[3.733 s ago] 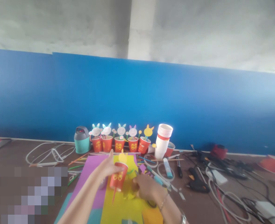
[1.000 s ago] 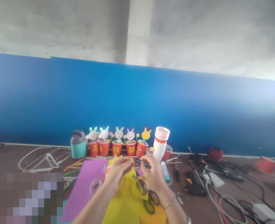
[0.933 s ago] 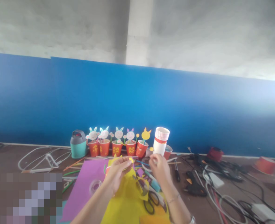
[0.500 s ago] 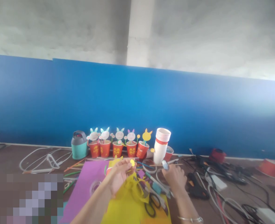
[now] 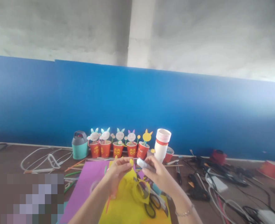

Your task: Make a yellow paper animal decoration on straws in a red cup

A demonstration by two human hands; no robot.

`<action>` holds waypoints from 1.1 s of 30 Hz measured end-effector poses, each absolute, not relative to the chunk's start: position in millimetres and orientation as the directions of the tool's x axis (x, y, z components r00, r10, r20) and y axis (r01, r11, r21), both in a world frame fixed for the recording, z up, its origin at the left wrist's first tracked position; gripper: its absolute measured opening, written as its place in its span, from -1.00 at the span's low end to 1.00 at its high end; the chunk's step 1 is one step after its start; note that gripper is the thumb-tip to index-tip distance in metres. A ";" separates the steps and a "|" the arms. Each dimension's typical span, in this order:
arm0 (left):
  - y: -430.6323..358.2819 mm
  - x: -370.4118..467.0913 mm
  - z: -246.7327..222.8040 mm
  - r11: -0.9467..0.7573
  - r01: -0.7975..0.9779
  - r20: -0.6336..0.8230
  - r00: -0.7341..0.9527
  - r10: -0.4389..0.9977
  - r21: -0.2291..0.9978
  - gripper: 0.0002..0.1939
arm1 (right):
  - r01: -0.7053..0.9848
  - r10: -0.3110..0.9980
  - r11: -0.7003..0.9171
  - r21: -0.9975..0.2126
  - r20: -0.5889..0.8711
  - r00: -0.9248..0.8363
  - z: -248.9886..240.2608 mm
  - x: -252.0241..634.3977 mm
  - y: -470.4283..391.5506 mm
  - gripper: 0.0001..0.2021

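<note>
My left hand is closed, pinching a small round yellow paper piece between thumb and fingertips. Close on its right, my right hand grips a short white tube, its end pointing at the yellow piece; whether it is a glue stick or a pen I cannot tell. Below both hands lie yellow paper and purple paper. A thin pink stick shows under my left hand. Black-handled scissors and a yellow tape roll rest on the yellow sheet.
Behind my hands stand several red paper cups with paper animal heads. Right of them is a stack of white cups; left, a teal container. A glue gun and tangled cables lie at right. A blue partition rises behind.
My right hand has moved left with the white tube, from beside the cup stack to close by my left hand. The tube now points left toward the yellow piece.
</note>
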State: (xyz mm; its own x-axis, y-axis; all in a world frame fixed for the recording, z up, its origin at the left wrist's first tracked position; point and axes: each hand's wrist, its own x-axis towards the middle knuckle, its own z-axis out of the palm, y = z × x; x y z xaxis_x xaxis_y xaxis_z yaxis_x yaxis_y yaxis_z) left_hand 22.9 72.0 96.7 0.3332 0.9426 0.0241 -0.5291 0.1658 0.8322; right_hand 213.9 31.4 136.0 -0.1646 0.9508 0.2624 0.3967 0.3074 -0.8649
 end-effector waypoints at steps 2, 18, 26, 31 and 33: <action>69.8 23.3 99.2 0.138 -0.502 0.051 0.345 0.937 0.854 -0.69 | 0.419 0.944 0.329 -0.846 0.295 -0.145 137.6 209.5 30.1 -0.91; 68.4 28.2 101.5 0.043 -0.389 0.093 0.325 0.941 0.920 -0.69 | 0.600 0.913 0.371 -0.708 0.397 -0.096 138.3 200.1 26.5 -0.84; 67.6 24.6 103.6 -0.019 -0.317 0.147 0.384 0.911 0.948 -0.67 | 0.787 0.804 0.432 -0.441 0.583 -0.115 132.8 195.5 28.9 -0.80; 68.2 26.1 102.9 -0.025 -0.301 0.140 0.366 0.920 0.953 -0.65 | 0.831 0.777 0.429 -0.355 0.614 -0.139 134.2 196.0 28.8 -0.80; 70.2 27.0 100.5 -0.030 -0.294 0.133 0.337 0.932 0.955 -0.67 | 0.839 0.771 0.427 -0.338 0.621 -0.142 134.0 196.1 29.2 -0.80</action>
State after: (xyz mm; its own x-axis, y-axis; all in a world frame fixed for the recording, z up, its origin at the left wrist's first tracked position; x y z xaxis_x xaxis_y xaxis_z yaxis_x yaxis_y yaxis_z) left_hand 27.0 70.2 100.5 0.3374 0.9319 0.1332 -0.2943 -0.0299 0.9552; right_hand 196.1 29.2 134.0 -0.1418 0.7705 0.6214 0.8385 0.4271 -0.3383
